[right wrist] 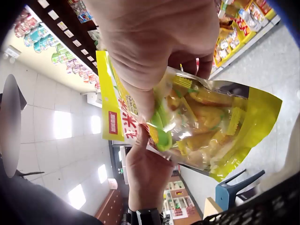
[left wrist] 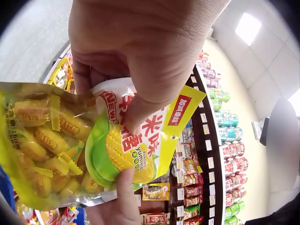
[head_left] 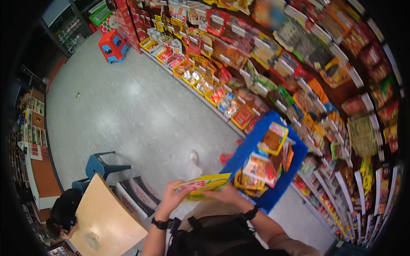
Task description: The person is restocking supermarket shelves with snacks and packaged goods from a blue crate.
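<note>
Currently, your left hand [head_left: 172, 195] and right hand [head_left: 227, 195] pinch the bag [head_left: 203, 184] by opposite sides, long axis passing between them; the bin [head_left: 243, 152] lies rightward, nearer the right hand.

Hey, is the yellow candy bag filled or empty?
Filled: through the clear side of the yellow candy bag, many wrapped candies show.
</note>
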